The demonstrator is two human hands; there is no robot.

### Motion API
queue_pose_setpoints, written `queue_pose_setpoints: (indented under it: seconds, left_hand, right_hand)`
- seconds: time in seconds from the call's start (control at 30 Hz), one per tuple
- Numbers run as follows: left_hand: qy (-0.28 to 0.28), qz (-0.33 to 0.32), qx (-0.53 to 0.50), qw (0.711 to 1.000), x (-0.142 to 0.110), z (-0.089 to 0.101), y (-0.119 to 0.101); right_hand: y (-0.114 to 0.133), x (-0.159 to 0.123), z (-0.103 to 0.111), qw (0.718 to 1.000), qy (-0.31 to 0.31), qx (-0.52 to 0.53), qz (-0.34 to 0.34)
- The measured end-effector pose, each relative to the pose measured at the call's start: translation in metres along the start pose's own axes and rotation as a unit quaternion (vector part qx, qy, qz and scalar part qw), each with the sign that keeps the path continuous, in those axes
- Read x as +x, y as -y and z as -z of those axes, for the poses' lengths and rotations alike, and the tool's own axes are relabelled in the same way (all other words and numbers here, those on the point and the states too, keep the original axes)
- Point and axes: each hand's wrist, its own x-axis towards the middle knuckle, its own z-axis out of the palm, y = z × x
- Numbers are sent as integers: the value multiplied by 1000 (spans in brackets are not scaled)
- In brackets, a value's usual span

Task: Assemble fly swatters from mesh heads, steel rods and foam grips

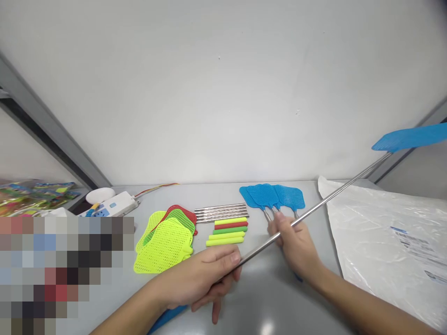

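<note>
A long telescopic metal rod [331,197] runs up to the right and ends in a blue swatter head [412,138] in the air. My left hand [202,281] is closed round the rod's lower end, where a blue handle [167,316] sticks out below the wrist. My right hand [296,244] pinches the rod a little higher up. Behind my right hand lie several blue swatter heads [272,195] on short metal stems.
On the grey table [265,298] lie yellow, green and red swatter heads [167,237], a row of metal rods [220,212], coloured foam grips [228,231], a white power strip [113,204] at the back left and a large plastic bag [384,242] at the right.
</note>
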Motion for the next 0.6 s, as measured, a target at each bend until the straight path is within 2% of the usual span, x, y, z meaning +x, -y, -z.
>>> queue_pose_setpoints:
  seconds: [0.07, 0.13, 0.23, 0.33, 0.5, 0.6]
  left_hand:
    - [23, 2, -3, 1000, -1, -4, -1]
    - [33, 3, 5, 999, -2, -5, -1]
    - [4, 9, 75, 997, -6, -2, -5]
    - [-48, 22, 188, 981, -11, 6, -11]
    - [-86, 19, 239, 967, -18, 15, -20]
    - [-99, 26, 240, 965, -20, 18, -24]
  right_hand:
    - [0, -7, -4, 999, 39, -5, -11]
    - [5, -6, 0, 999, 43, -20, -9]
    - [15, 11, 21, 999, -29, -37, 11]
    - [23, 31, 42, 993, -110, 6, 45]
    - [26, 49, 59, 986, -128, 73, 78]
    - [29, 60, 75, 964, -183, 148, 122]
